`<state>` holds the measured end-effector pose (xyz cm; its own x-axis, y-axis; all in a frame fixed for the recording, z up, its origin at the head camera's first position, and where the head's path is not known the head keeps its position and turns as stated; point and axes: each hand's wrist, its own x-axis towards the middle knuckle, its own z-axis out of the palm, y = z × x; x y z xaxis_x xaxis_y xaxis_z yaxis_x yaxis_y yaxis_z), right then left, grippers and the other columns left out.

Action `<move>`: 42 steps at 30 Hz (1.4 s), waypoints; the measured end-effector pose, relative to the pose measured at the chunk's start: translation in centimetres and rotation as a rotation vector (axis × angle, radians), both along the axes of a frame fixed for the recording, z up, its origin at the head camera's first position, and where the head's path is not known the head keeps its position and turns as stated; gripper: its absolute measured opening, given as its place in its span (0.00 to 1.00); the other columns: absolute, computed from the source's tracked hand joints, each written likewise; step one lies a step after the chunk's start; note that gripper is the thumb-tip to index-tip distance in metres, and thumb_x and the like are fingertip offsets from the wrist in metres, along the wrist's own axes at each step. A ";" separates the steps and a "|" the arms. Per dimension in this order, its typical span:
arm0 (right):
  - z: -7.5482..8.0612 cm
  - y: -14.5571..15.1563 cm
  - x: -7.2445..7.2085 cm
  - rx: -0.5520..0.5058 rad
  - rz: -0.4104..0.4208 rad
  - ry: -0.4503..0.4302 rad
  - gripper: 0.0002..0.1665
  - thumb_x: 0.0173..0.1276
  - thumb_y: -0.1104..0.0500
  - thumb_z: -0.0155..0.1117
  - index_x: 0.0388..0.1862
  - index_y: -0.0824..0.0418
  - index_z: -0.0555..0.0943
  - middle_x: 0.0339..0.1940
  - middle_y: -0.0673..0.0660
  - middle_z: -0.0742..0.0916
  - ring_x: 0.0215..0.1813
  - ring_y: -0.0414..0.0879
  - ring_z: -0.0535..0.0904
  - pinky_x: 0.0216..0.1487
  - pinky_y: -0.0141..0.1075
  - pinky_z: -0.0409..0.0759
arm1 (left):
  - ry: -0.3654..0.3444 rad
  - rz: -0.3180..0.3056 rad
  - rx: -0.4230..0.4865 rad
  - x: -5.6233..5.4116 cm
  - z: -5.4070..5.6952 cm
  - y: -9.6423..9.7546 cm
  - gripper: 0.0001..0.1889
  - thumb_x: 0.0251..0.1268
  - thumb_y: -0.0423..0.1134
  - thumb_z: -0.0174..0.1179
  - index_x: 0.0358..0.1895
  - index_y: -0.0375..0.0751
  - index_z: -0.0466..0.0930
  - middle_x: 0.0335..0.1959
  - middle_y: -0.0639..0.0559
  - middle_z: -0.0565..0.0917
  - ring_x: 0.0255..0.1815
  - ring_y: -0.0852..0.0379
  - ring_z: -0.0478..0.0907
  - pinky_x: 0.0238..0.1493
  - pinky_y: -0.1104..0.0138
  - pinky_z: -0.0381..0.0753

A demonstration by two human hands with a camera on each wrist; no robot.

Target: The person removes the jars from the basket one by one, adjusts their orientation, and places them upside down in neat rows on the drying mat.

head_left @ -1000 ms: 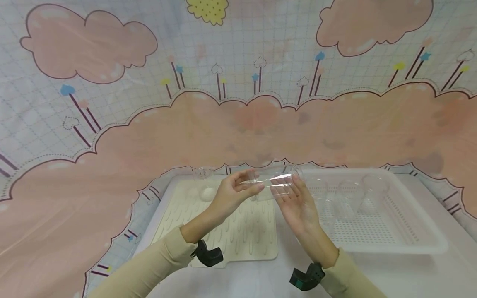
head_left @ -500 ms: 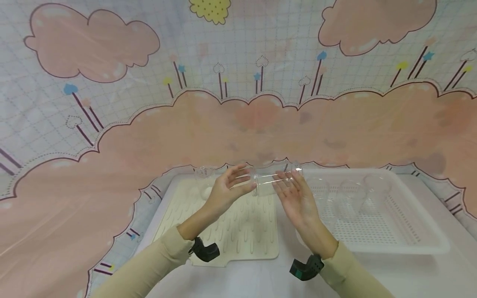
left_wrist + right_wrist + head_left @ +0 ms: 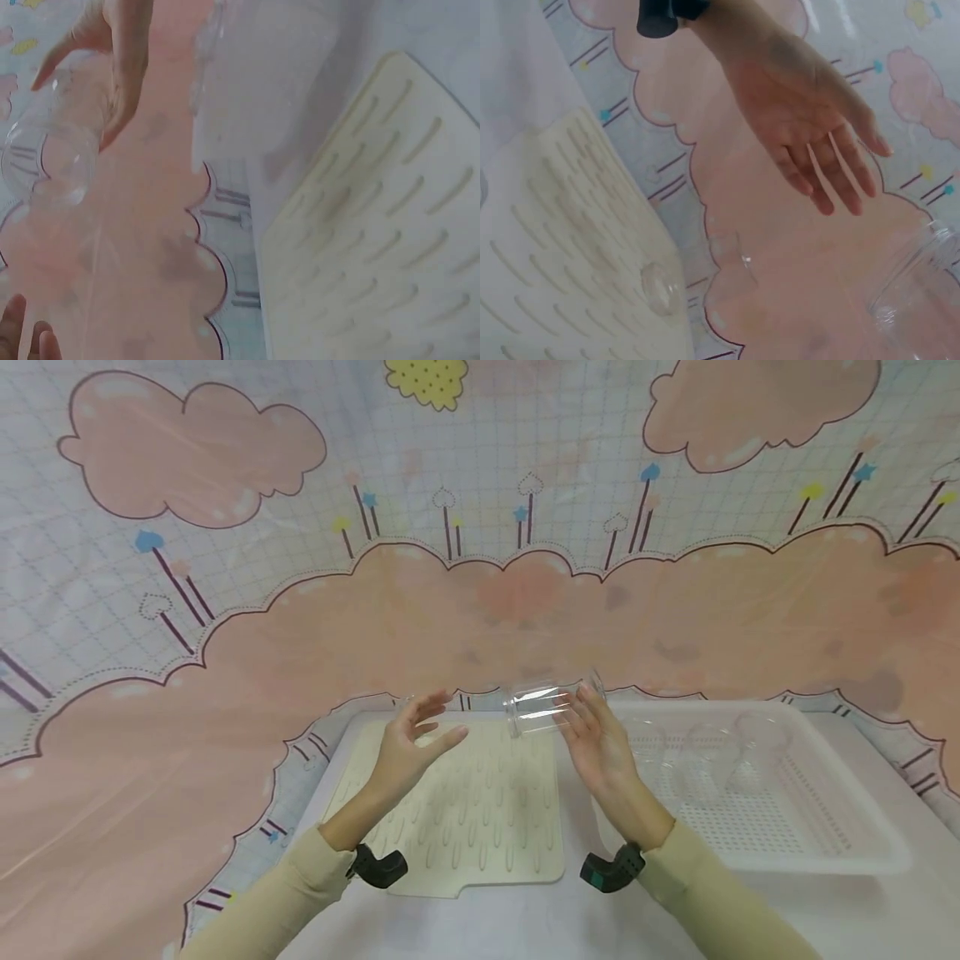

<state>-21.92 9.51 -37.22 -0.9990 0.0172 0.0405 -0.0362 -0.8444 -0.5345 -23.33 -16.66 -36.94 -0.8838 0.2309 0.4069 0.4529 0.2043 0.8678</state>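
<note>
A clear cylindrical cup (image 3: 536, 708) is held on its side in the air by my right hand (image 3: 600, 747). The left wrist view has this cup (image 3: 49, 161) with its round end facing the camera, between the right hand's thumb and fingers (image 3: 124, 82). My left hand (image 3: 408, 747) is apart from the cup, to its left, with fingers loosely bent and nothing in them; the right wrist view also has that left hand (image 3: 795, 105). Below the hands lies a cream ridged drying mat (image 3: 487, 810). Another clear cup (image 3: 660, 289) stands on the mat, mostly hidden behind the left hand in the head view.
To the right is a white perforated basket (image 3: 862, 852) with several clear cups (image 3: 705, 760) in it. Mat and basket stand on a white table (image 3: 525, 927). Behind them hangs a printed cloth (image 3: 480, 627) with pink clouds.
My left hand has let go of the cup's left end and drawn away leftward. The right hand keeps hold of the cup, whose left end is now uncovered.
</note>
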 end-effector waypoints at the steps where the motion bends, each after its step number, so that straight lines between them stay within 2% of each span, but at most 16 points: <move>1: 0.1 -0.1 -0.2 0.006 -0.013 -0.005 0.33 0.76 0.57 0.58 0.74 0.57 0.56 0.63 0.61 0.68 0.67 0.53 0.67 0.74 0.40 0.61 | 0.002 0.017 -0.004 -0.1 -0.2 -0.4 0.30 0.62 0.35 0.70 0.67 0.40 0.71 0.64 0.47 0.76 0.66 0.49 0.71 0.67 0.49 0.69; 3: 0.3 -0.2 -0.7 0.028 -0.039 -0.008 0.23 0.75 0.58 0.58 0.66 0.60 0.67 0.57 0.60 0.72 0.65 0.54 0.69 0.73 0.41 0.62 | -0.007 0.050 -0.005 -0.4 -0.5 -1.2 0.30 0.62 0.33 0.69 0.67 0.38 0.70 0.65 0.45 0.76 0.66 0.47 0.70 0.67 0.49 0.68; 5: 0.4 -0.4 -1.3 0.058 -0.067 -0.018 0.16 0.75 0.60 0.58 0.58 0.64 0.71 0.52 0.59 0.76 0.63 0.54 0.72 0.73 0.42 0.64 | -0.014 0.083 -0.011 -0.4 -0.6 -1.9 0.30 0.63 0.33 0.69 0.67 0.36 0.70 0.64 0.43 0.76 0.65 0.47 0.70 0.67 0.48 0.67; 7: 0.4 -0.6 -1.8 0.090 -0.091 -0.019 0.12 0.76 0.62 0.56 0.54 0.66 0.74 0.52 0.59 0.77 0.63 0.55 0.72 0.73 0.42 0.64 | -0.028 0.106 -0.013 -0.6 -1.1 -2.8 0.30 0.64 0.34 0.68 0.68 0.35 0.69 0.65 0.41 0.75 0.66 0.44 0.69 0.67 0.47 0.66; 11: 0.4 -0.9 -2.7 0.167 -0.105 -0.034 0.21 0.74 0.65 0.55 0.64 0.67 0.69 0.63 0.60 0.73 0.67 0.55 0.71 0.72 0.41 0.66 | -0.055 0.160 -0.041 -0.9 -2.5 -4.4 0.30 0.66 0.38 0.67 0.69 0.35 0.68 0.65 0.39 0.74 0.66 0.43 0.68 0.67 0.48 0.66; 12: 0.3 -1.0 -2.9 0.175 -0.109 -0.041 0.22 0.73 0.65 0.56 0.64 0.67 0.68 0.66 0.60 0.72 0.68 0.55 0.71 0.72 0.41 0.66 | -0.059 0.175 -0.047 -1.3 -3.2 -4.9 0.30 0.67 0.39 0.67 0.69 0.36 0.68 0.66 0.40 0.74 0.66 0.43 0.68 0.67 0.49 0.66; 15: 0.3 -1.2 -3.4 0.190 -0.116 -0.063 0.31 0.71 0.67 0.58 0.71 0.68 0.62 0.71 0.62 0.69 0.66 0.53 0.74 0.70 0.40 0.69 | -0.083 0.215 -0.086 -1.5 -4.2 -5.9 0.29 0.69 0.42 0.65 0.69 0.35 0.68 0.65 0.41 0.74 0.66 0.43 0.68 0.68 0.48 0.66; 19: 0.2 -1.6 -4.1 0.198 -0.134 -0.075 0.35 0.71 0.69 0.60 0.73 0.71 0.58 0.70 0.65 0.73 0.59 0.50 0.79 0.68 0.39 0.71 | -0.101 0.253 -0.186 -1.8 -5.5 -7.4 0.29 0.73 0.46 0.60 0.71 0.35 0.65 0.67 0.39 0.71 0.69 0.41 0.65 0.70 0.46 0.62; 24: -0.3 -2.0 -5.1 0.249 -0.147 -0.078 0.36 0.70 0.69 0.61 0.73 0.72 0.59 0.68 0.65 0.74 0.61 0.52 0.77 0.67 0.37 0.72 | -0.103 0.294 -0.371 -2.0 -6.9 -9.3 0.33 0.76 0.48 0.55 0.76 0.35 0.58 0.74 0.36 0.63 0.74 0.37 0.58 0.73 0.45 0.56; 28: -0.7 -2.6 -6.2 0.310 -0.150 -0.087 0.41 0.69 0.69 0.64 0.75 0.72 0.56 0.75 0.65 0.67 0.69 0.53 0.70 0.70 0.37 0.69 | -0.073 0.293 -0.473 -2.0 -8.0 -10.7 0.37 0.76 0.47 0.54 0.77 0.29 0.52 0.76 0.32 0.57 0.76 0.33 0.52 0.74 0.42 0.50; 33: -1.3 -3.7 -7.3 0.392 -0.156 -0.138 0.48 0.65 0.68 0.69 0.78 0.69 0.54 0.77 0.64 0.63 0.74 0.53 0.64 0.72 0.39 0.65 | -0.058 0.241 -0.559 -2.0 -9.5 -12.2 0.40 0.75 0.46 0.54 0.76 0.23 0.48 0.77 0.28 0.51 0.77 0.30 0.44 0.75 0.41 0.43; 38: -2.0 -4.8 -8.1 0.512 -0.188 -0.160 0.49 0.60 0.69 0.73 0.76 0.69 0.59 0.74 0.66 0.65 0.73 0.55 0.62 0.73 0.43 0.63 | -0.097 0.205 -0.650 -1.6 -10.9 -13.2 0.43 0.75 0.50 0.54 0.77 0.24 0.46 0.78 0.29 0.46 0.78 0.29 0.39 0.74 0.37 0.40; 42: -2.7 -5.7 -8.9 0.544 -0.193 -0.144 0.47 0.57 0.71 0.75 0.73 0.70 0.63 0.70 0.68 0.70 0.68 0.57 0.69 0.71 0.43 0.66 | -0.125 0.182 -0.733 -1.3 -12.2 -13.8 0.44 0.75 0.53 0.54 0.78 0.25 0.45 0.79 0.30 0.45 0.78 0.30 0.37 0.73 0.37 0.41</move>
